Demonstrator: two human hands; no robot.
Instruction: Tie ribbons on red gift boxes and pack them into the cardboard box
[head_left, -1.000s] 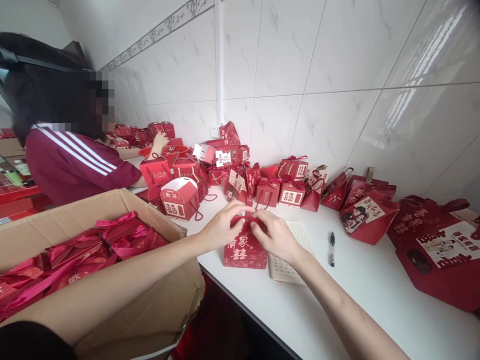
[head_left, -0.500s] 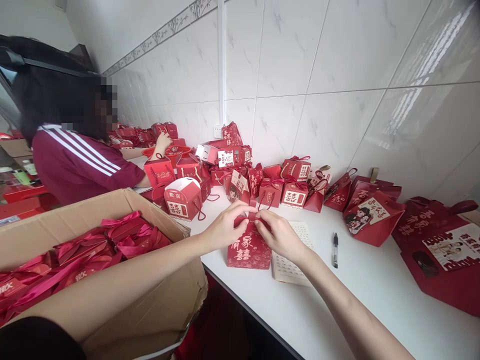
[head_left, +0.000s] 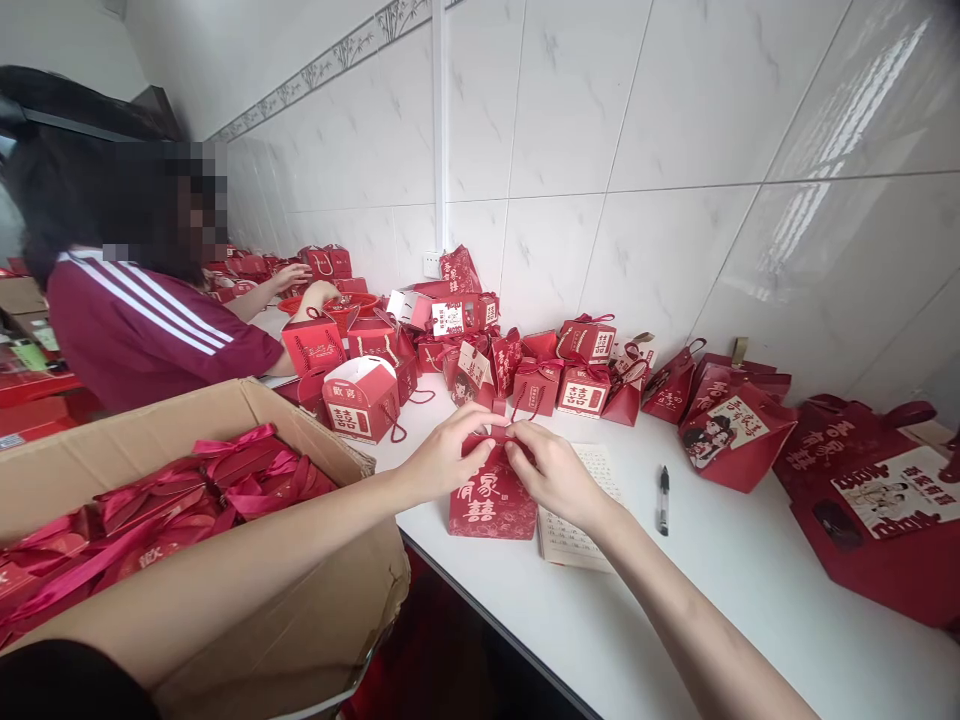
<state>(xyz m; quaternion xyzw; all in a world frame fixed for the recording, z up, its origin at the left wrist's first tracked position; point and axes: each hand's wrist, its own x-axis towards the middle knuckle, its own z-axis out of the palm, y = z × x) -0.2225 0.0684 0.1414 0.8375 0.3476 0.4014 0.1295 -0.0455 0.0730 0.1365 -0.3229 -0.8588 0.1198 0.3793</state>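
Note:
A red gift box with pale printed characters stands upright on the white table, close to its front edge. Both hands are at its top. My left hand comes in from the left, its fingers closed on the box's upper edge. From the right, my right hand pinches the same top, its fingertips close to the left ones. The exact bit between the fingertips is hidden by the fingers. Partly behind my right wrist lies a handwritten notebook.
A cardboard carton of ribboned red boxes stands at the left. Several finished-looking red boxes line the wall. A pen lies right of the notebook. Beyond the carton, a co-worker in a maroon sleeve reaches toward a red basket.
My hands stay at the top of the gift box with only slight finger movement. The view shifts a little. The co-worker's second hand has come into sight above the red basket.

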